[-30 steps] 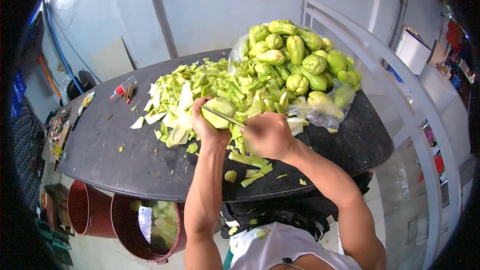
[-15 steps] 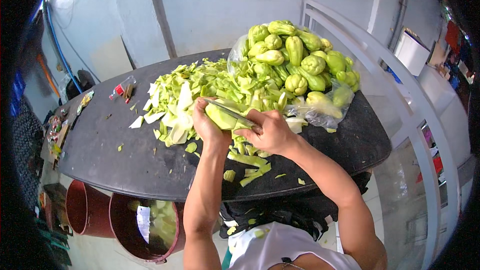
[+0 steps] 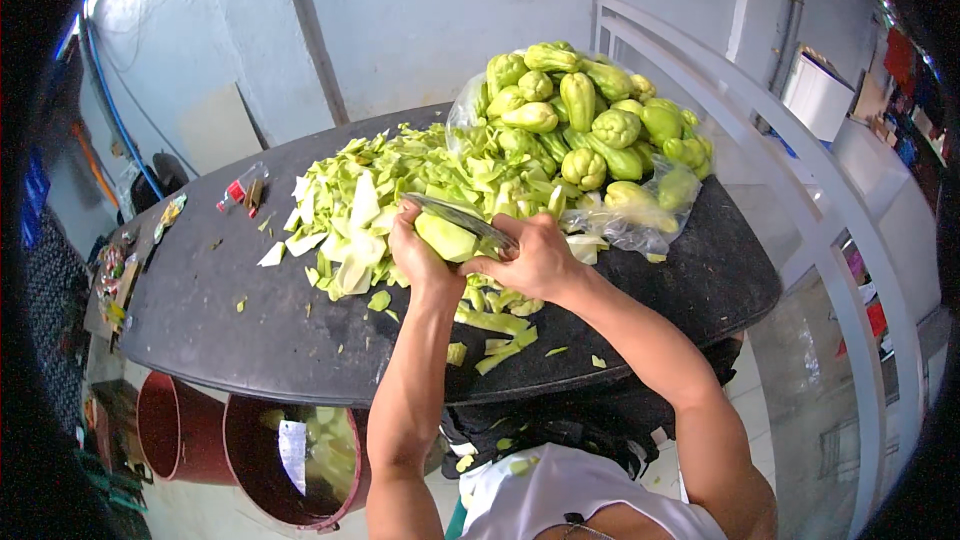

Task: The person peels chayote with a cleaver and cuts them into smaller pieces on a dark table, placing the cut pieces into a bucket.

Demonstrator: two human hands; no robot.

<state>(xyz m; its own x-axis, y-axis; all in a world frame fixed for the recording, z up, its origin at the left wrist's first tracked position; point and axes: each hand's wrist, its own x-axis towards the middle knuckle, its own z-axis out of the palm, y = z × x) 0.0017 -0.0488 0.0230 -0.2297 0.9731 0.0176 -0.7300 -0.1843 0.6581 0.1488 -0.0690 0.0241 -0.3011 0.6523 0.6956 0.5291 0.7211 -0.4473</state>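
Observation:
My left hand [image 3: 418, 258] is closed round a pale green chayote [image 3: 443, 239] with a cut, peeled-looking face. In my right hand [image 3: 541, 262] is a knife, its grey blade [image 3: 462, 217] lying across the upper side of the chayote and reaching toward my left fingertips. The fingers hide the knife's handle. Just beyond both hands spreads a heap of chayote slices and peelings [image 3: 385, 175]. Whole chayotes [image 3: 600, 130] are piled behind on the right, partly in a clear plastic bag [image 3: 672, 202]. A few strips of peel [image 3: 508, 348] lie in front, near the table's edge.
The dark table [image 3: 250, 310] has a curved front edge. Below it at the left are a dark red tub [image 3: 232, 455] holding pale green pieces in liquid and a second red tub [image 3: 165, 420]. A white metal railing [image 3: 860, 340] runs along the right; a red-labelled packet [image 3: 240, 190] lies at left.
The knife blade has tilted and shifted slightly on the chayote, showing more of its flat side. Both hands stay almost in place, and the whole view has moved slightly.

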